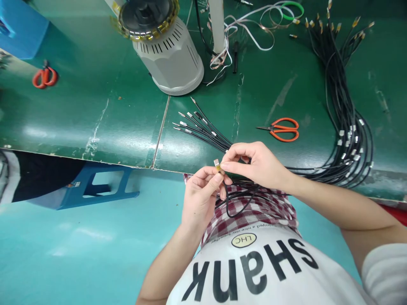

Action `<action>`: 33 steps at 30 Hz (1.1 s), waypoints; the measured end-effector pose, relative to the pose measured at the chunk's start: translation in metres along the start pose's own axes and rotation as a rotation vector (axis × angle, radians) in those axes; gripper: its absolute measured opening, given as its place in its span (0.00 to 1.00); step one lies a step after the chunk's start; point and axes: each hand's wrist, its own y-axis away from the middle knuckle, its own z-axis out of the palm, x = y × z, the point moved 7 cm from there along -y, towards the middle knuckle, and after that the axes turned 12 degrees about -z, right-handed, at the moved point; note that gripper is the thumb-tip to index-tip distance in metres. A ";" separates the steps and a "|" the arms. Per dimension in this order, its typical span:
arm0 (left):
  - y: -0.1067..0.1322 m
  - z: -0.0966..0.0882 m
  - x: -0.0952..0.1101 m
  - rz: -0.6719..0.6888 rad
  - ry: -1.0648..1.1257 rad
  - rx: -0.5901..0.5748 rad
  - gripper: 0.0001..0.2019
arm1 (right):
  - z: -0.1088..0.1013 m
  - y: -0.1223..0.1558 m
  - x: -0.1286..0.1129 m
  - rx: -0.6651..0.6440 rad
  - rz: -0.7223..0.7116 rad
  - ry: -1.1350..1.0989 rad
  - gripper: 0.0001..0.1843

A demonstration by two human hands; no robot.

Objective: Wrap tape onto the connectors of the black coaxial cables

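Observation:
My left hand (202,190) pinches a black cable (227,203) just below its metal-tipped connector (216,163), which points up and has amber tape around its base. The fingertips of my right hand (256,163) are closed at that taped base; whether they grip the tape or the cable I cannot tell. The cable loops down over the checked cloth on my lap. Beyond my hands, several black cables (206,131) with metal ends fan out on the green table. Orange-handled scissors (284,129) lie to the right of them.
A grey tape dispenser (171,63) with a roll of amber tape stands at the back. A large bundle of black cables (341,93) runs along the right. Other orange-handled scissors (44,77) and a blue bin (23,27) are at far left. A blue stool (95,186) stands below the table edge.

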 end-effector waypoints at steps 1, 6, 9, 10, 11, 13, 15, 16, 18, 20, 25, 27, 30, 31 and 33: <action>0.000 0.000 0.000 -0.001 -0.001 0.003 0.07 | 0.000 0.000 -0.002 -0.001 -0.008 0.020 0.08; 0.000 0.002 -0.001 -0.012 0.004 0.027 0.09 | -0.002 0.002 -0.004 0.023 -0.030 0.112 0.07; 0.000 0.003 -0.002 -0.012 0.010 0.019 0.08 | 0.001 0.002 0.005 0.003 0.027 -0.039 0.08; 0.000 0.003 -0.002 -0.012 0.012 0.014 0.08 | 0.003 0.001 0.009 -0.015 0.057 -0.115 0.09; 0.000 0.004 -0.002 -0.012 0.014 0.010 0.08 | 0.005 0.001 0.013 -0.032 0.084 -0.176 0.10; 0.001 0.004 -0.002 -0.006 0.016 0.005 0.08 | 0.007 -0.001 0.017 -0.058 0.118 -0.227 0.13; 0.001 0.004 -0.002 0.001 0.017 -0.003 0.07 | 0.006 -0.002 0.017 -0.073 0.128 -0.210 0.13; 0.002 0.005 -0.001 0.003 0.019 -0.011 0.06 | 0.005 -0.003 0.016 -0.078 0.128 -0.193 0.13; 0.003 0.006 0.000 0.008 0.020 -0.032 0.05 | 0.003 -0.004 0.014 -0.082 0.126 -0.151 0.13; 0.003 0.008 0.001 0.013 0.014 -0.056 0.05 | 0.001 -0.005 0.013 -0.089 0.133 -0.121 0.13; 0.003 0.009 -0.002 -0.037 -0.013 -0.100 0.07 | 0.004 -0.010 0.018 -0.215 0.161 -0.212 0.13; 0.002 0.009 -0.005 -0.080 -0.016 -0.129 0.09 | 0.004 -0.013 0.016 -0.274 0.109 -0.161 0.11; 0.001 0.009 -0.007 -0.108 0.000 -0.172 0.09 | -0.003 -0.017 0.012 -0.277 0.013 0.071 0.09; 0.002 0.008 -0.006 -0.101 0.008 -0.176 0.09 | -0.007 -0.019 0.011 -0.255 -0.011 0.166 0.09; 0.004 0.006 -0.004 -0.081 0.013 -0.173 0.08 | -0.018 -0.022 0.007 -0.188 -0.055 0.386 0.09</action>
